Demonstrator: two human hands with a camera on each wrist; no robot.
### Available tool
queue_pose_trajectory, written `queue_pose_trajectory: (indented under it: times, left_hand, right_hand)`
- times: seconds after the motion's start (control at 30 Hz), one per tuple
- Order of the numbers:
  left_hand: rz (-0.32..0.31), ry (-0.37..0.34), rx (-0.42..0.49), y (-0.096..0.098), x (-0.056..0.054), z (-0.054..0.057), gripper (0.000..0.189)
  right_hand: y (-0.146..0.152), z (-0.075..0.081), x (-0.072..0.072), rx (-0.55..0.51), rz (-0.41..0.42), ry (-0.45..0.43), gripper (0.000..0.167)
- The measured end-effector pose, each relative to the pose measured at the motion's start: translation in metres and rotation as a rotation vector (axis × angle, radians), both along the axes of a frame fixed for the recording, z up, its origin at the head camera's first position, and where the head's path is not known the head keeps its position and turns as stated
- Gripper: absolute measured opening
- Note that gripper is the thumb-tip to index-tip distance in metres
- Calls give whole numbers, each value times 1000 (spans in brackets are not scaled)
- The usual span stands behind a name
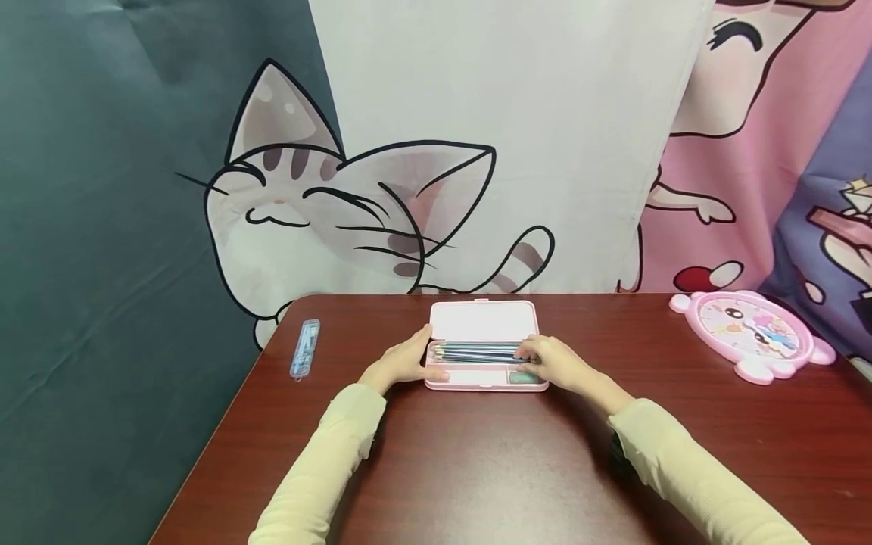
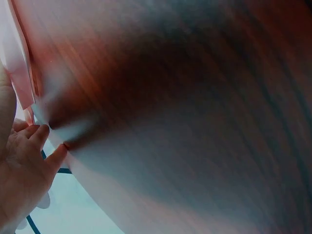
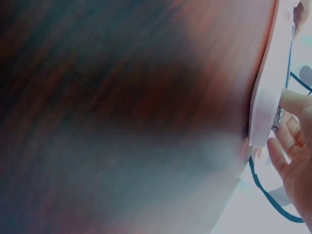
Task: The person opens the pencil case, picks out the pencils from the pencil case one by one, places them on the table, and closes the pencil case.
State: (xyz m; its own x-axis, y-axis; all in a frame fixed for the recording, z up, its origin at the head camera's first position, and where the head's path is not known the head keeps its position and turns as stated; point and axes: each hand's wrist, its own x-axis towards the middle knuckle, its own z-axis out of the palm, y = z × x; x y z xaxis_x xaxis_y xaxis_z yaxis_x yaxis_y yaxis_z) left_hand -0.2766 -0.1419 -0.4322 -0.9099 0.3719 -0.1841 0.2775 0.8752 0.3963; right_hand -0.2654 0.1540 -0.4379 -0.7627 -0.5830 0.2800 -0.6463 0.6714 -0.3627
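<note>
A pink pencil case lies on the table with its lid raised at the back. Several pencils lie lengthwise in its rear compartment, and a green eraser-like block sits at the front right. My left hand holds the case's left end, thumb over the front corner. At the right end, my right hand grips the pencils' ends with curled fingers. In the right wrist view, a pencil's end shows between thumb and fingers of the right hand. The left wrist view catches the left hand beside the case.
On the table's left lies a slim blue transparent packet. A pink animal-shaped clock lies at the far right. A cartoon cat curtain hangs behind the brown table.
</note>
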Motion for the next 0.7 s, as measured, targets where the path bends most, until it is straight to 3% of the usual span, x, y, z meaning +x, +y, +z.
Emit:
queue_pose_trajectory:
  times: [0.2,0.47,0.7]
  left_hand:
    - [4,12,2,1,1,1,106]
    - [13,10,18,4,0,0,103]
    - [18,-1,31,3,2,1,102]
  right_hand:
    - [0,-1,1,-66,-20,-36,10]
    - [14,-2,1,-285,-49,10,10]
    - [42,1,3,-356,-176,-4,9]
